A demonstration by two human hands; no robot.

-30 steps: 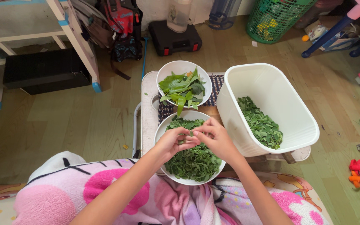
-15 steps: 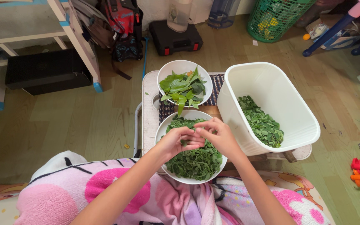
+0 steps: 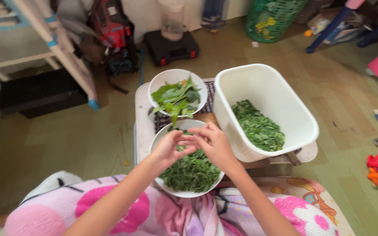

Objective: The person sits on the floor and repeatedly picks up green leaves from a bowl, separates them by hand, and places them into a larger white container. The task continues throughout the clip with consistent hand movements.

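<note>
A white bowl (image 3: 165,135) sits nearest the person, heaped with dark green leafy sprigs (image 3: 192,171) that fill it to the rim. Just beyond it stands a second white bowl (image 3: 162,78) holding larger, flat, brighter green leaves (image 3: 175,97). To the right, a deep white rectangular tub (image 3: 285,102) holds a layer of plucked small green leaves (image 3: 258,126) on its bottom.

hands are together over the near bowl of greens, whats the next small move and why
Probably pull the two hands apart to pluck. The left hand and right hand meet fingertip to fingertip above the near bowl of picked leaves, seemingly pinching a small sprig, though blur hides it. Whole leaves wait in the far bowl.
</note>
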